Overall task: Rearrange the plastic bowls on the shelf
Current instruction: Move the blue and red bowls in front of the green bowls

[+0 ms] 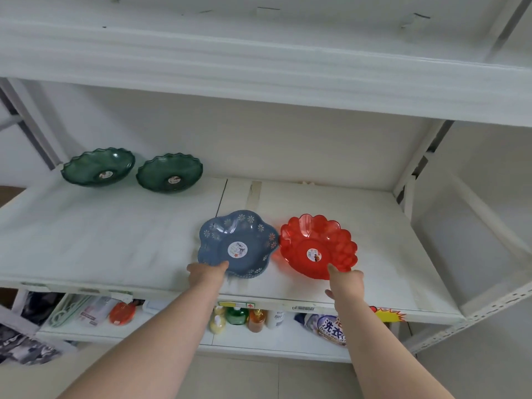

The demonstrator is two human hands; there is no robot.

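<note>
Midway, apparently: two green bowls (98,167) (169,173) sit at upper left on the shelf (86,240); at centre frame, the left hand (205,274) grips the blue bowl (238,243) and the right hand (345,282) grips the red bowl (318,246), both seemingly awaiting final placement.

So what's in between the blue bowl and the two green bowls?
Nothing. In the head view, only bare white shelf lies between the blue bowl and the green bowls.
</note>
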